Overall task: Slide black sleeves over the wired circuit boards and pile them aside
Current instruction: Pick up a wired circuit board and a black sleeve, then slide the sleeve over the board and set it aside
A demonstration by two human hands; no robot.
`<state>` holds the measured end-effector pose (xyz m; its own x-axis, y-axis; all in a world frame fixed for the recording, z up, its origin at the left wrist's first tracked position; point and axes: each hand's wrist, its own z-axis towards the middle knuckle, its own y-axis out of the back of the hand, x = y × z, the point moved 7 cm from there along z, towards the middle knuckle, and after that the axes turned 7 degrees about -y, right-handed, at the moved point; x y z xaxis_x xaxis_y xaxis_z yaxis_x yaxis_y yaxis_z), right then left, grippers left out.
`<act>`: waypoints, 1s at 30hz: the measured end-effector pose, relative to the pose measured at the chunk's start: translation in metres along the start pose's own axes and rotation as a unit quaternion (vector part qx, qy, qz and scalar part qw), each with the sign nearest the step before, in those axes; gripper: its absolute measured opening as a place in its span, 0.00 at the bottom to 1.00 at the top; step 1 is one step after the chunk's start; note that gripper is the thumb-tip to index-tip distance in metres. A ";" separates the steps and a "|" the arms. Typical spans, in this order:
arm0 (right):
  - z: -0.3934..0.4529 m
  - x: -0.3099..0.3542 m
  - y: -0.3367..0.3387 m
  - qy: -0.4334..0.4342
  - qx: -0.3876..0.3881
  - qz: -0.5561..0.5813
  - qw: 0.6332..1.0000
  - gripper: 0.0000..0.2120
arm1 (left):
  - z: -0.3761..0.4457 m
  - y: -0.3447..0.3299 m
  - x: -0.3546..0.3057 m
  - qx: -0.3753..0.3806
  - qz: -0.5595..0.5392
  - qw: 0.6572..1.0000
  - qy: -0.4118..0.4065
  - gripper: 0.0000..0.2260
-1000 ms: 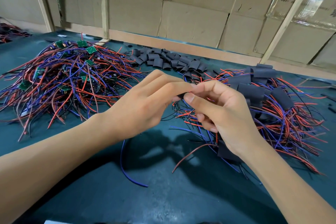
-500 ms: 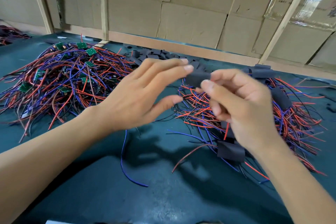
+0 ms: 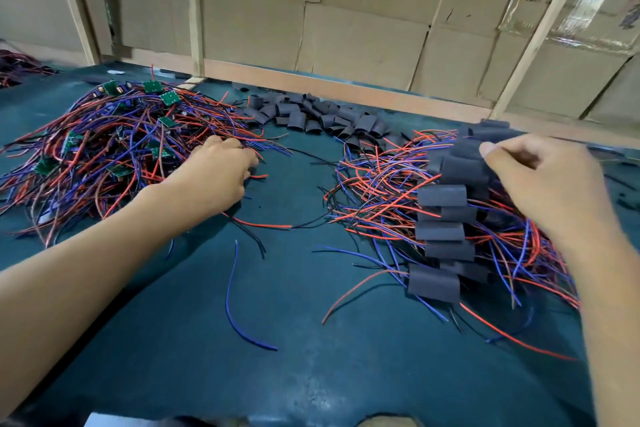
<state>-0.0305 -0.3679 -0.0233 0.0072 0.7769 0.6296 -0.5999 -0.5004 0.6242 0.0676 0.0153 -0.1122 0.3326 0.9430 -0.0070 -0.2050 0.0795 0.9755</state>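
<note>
left hand (image 3: 211, 180) on bare boards' wires (image 3: 104, 149), right hand (image 3: 540, 184) over sleeved pile (image 3: 446, 218)

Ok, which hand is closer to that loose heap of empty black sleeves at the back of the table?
Left. The left hand lies on the bare-board wire pile just in front-left of the empty sleeves; the right hand is off to their right, over the finished pile.

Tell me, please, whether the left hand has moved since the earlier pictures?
Yes. The left hand has left the table's middle and swung left onto the pile of unsleeved wired boards, where it now rests.
</note>
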 end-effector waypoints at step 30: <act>-0.090 0.090 -0.082 0.252 0.112 0.084 0.957 0.05 | -0.045 0.067 -0.092 -0.255 -0.086 0.902 -0.338 0.12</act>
<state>-0.0531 -0.2222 -0.0592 -0.4962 0.7355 0.4614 -0.3723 -0.6603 0.6522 -0.0177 -0.0517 -0.0564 0.8502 0.5032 0.1550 -0.4354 0.5064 0.7443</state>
